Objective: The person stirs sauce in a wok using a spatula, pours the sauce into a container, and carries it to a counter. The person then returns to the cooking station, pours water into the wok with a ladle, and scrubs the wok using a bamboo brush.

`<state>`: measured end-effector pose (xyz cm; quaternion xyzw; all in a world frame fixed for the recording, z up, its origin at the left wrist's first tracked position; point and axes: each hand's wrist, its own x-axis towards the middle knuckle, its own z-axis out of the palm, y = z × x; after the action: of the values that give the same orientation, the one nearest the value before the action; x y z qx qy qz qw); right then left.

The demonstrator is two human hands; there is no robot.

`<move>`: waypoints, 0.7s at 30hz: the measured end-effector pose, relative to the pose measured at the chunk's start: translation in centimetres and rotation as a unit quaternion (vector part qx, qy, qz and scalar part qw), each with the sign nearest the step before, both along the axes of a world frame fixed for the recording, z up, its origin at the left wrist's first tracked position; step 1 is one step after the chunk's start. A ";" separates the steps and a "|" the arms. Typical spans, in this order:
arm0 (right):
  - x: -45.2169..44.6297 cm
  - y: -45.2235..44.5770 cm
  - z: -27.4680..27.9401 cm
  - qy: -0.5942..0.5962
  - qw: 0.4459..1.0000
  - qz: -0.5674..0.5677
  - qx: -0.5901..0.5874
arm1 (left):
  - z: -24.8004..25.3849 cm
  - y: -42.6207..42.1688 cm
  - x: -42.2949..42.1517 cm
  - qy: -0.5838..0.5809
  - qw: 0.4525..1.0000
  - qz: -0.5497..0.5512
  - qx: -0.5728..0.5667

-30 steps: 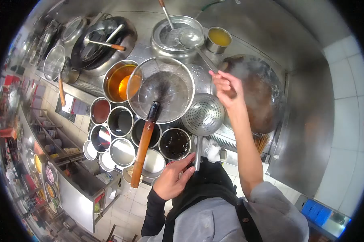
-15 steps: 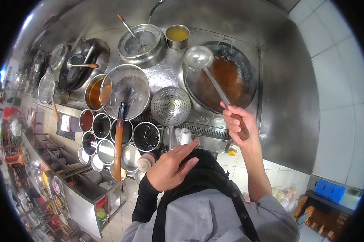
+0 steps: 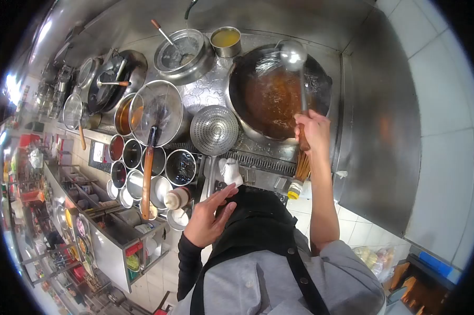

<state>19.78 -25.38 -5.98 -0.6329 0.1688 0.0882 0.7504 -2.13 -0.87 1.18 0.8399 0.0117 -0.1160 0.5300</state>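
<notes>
My right hand (image 3: 313, 132) grips the wooden handle of a metal ladle (image 3: 293, 56). The ladle's bowl hangs over the far side of a large wok (image 3: 279, 100) that holds reddish-brown liquid, and clear liquid streams just left of the bowl. My left hand (image 3: 210, 218) holds nothing, its fingers extended in front of the black apron (image 3: 258, 226). Ahead of it lies a perforated skimmer (image 3: 214, 130), its handle pointing toward me, near a white cloth (image 3: 230, 172).
A wire strainer (image 3: 157, 113) rests beside several sauce containers (image 3: 180, 167). Behind stand a water pot (image 3: 182, 55) with a ladle and a pot of yellow liquid (image 3: 225, 42). A bamboo brush (image 3: 302, 168) is below the wok; a squeeze bottle (image 3: 177, 198) stands left.
My right hand has carried the ladle from above the water pot across to the wok. The view has shifted right. My left hand has come away from the skimmer's handle.
</notes>
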 end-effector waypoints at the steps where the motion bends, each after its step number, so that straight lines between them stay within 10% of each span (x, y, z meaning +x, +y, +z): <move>1: 0.0 -0.3 0.3 -0.015 0.997 0.006 -0.074 | -0.5 0.1 -0.3 0.010 1.000 0.017 -0.003; 5: 0.3 -0.5 -1.5 -0.115 0.900 0.069 -0.414 | -2.8 2.8 -0.6 0.013 0.999 0.052 -0.008; 8: 0.3 3.7 1.9 -0.128 0.873 0.116 -0.456 | -3.4 4.8 0.9 -0.039 0.994 0.105 0.005; 21: 19.0 34.8 -5.2 -0.149 0.885 0.276 -0.345 | -3.3 15.2 0.8 -0.001 0.959 0.281 -0.039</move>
<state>38.82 9.47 -11.22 -0.8786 -0.1067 0.1322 0.4464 -1.33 14.32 -2.11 0.7815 0.2426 0.0382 0.5736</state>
